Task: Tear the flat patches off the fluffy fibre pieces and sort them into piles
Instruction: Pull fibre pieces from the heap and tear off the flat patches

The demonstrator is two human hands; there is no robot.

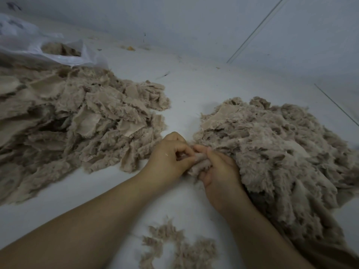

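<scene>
While both hands meet at centre frame, left hand and right hand each pinch one fluffy piece, w/ grip curled tight. Looks light, soft, limp; prob. best taken at patch edge, fibres shed easily.

Two bare forearms come into view from the lower edge, with no sleeve, cuff, watch or band on either. The left hand and the right hand wear no gloves and no rings that can be made out. The nails look short and unpainted, though the dim light and slight blur make that hard to judge. A few pale specks of lint cling to the back of the left hand and to its fingers. Nothing of the person above the forearms shows.
</scene>
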